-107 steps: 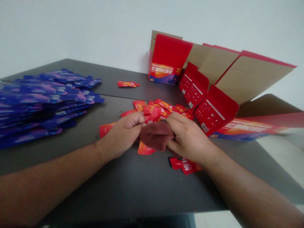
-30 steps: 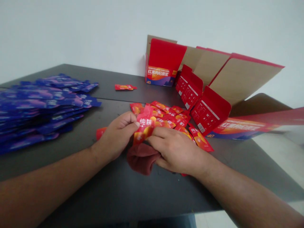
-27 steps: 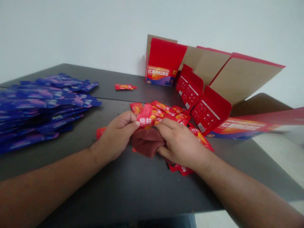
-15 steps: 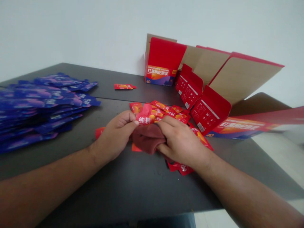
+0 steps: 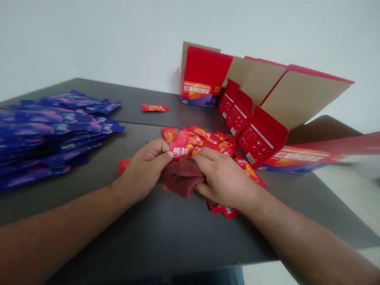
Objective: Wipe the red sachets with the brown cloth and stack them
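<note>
Between thumb and fingers, my left hand (image 5: pixel 148 164) pinches the end of a red sachet (image 5: pixel 180 150) with white lettering. My right hand (image 5: pixel 224 174) is closed on a folded brown cloth (image 5: pixel 184 178), which lies against the near side of that sachet. Part of the sachet is hidden by the cloth and my right fingers. Just beyond and under my hands spreads a pile of similar red sachets (image 5: pixel 204 134), some of them covered by my right hand.
Blue-purple sachets (image 5: pixel 59 126) are heaped on the left of the dark table (image 5: pixel 142 237). One red sachet (image 5: pixel 155 107) lies apart near the back. Open red cartons stand at the back right: a far carton (image 5: pixel 198 83) and a nearer carton (image 5: pixel 297 158) with raised flaps.
The brown cloth in my right hand has shifted slightly down and its folds have changed shape. My left hand keeps its pinch on the red sachet.
</note>
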{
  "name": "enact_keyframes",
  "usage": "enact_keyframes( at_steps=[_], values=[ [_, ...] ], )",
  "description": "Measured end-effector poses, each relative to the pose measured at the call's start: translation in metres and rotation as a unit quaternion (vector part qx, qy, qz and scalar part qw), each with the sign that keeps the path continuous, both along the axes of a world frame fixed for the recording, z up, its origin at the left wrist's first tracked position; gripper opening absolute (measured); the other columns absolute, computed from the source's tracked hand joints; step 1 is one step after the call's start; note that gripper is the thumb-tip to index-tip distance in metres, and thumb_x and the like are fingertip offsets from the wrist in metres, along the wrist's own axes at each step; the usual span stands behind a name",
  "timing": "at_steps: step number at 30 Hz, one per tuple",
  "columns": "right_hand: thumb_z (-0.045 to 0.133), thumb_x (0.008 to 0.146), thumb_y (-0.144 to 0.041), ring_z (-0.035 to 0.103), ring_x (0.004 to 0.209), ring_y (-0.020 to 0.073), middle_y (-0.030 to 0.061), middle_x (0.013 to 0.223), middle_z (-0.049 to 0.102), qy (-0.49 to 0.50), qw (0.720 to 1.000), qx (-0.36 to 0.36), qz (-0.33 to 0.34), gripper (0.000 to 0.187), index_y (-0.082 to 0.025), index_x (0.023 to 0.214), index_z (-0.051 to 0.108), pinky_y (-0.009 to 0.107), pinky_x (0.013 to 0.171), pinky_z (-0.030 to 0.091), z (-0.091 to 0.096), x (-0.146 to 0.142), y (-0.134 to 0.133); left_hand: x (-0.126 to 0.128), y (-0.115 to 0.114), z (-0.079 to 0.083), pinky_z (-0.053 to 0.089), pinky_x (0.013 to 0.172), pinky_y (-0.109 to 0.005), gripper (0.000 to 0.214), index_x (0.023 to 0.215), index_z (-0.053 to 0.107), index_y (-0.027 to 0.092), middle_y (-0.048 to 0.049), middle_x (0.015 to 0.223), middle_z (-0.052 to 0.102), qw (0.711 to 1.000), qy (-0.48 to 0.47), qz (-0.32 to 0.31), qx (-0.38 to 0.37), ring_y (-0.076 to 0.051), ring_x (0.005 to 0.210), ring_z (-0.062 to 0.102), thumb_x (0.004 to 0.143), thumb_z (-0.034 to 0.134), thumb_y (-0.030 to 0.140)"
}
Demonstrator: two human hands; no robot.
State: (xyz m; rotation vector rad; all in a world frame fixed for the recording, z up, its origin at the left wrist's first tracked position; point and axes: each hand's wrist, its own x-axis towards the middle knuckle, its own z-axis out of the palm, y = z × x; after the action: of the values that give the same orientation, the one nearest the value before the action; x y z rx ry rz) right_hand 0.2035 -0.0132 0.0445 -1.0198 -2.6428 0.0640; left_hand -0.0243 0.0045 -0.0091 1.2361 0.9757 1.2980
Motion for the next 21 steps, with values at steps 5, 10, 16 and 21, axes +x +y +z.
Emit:
enact_keyframes(
  at_steps=[5,10,16,21],
  values=[
    [0.068,0.095,-0.020,0.066,0.104,0.0263,0.0097,0.111,0.072,-0.016,0.999,-0.003,0.041,0.017,-0.018,0.112,0.069,0.039,0.089,0.055,-0.0005,-0.0014,-0.0018,0.0000,-0.0004,0.0028,0.037,0.056,-0.027,0.020,0.076,0.058,0.022,0.0028,0.070,0.057,1.000,0.027,0.000,0.002,-0.013,0.061,0.046,0.090,0.072,0.023],
    [0.069,0.092,-0.019,0.065,0.098,0.0251,0.0097,0.108,0.069,0.007,0.999,0.012,-0.040,0.014,-0.018,0.106,0.067,0.038,0.085,0.055,-0.0004,0.0009,0.0015,-0.0017,0.0014,-0.0003,0.040,0.057,-0.028,0.018,0.078,0.060,0.022,0.0013,0.072,0.059,1.000,0.023,0.008,0.016,-0.016,0.065,0.050,0.089,0.074,0.024],
    [0.070,0.095,-0.020,0.066,0.105,0.0263,0.0091,0.110,0.072,-0.032,0.998,-0.012,0.050,0.018,-0.018,0.113,0.069,0.039,0.089,0.055,-0.0001,-0.0014,-0.0019,-0.0027,0.0009,-0.0012,0.040,0.059,-0.027,0.021,0.077,0.058,0.021,0.0016,0.075,0.058,0.999,0.047,0.001,0.016,-0.014,0.066,0.050,0.092,0.072,0.024],
    [0.069,0.092,-0.019,0.065,0.099,0.0256,0.0097,0.108,0.069,0.017,0.999,0.021,-0.046,0.015,-0.018,0.107,0.067,0.039,0.086,0.055,-0.0010,0.0005,0.0024,-0.0040,0.0020,-0.0064,0.042,0.062,-0.028,0.015,0.082,0.059,0.022,0.0011,0.077,0.060,1.000,0.022,-0.015,0.015,-0.016,0.070,0.054,0.094,0.069,0.024]
  ],
)
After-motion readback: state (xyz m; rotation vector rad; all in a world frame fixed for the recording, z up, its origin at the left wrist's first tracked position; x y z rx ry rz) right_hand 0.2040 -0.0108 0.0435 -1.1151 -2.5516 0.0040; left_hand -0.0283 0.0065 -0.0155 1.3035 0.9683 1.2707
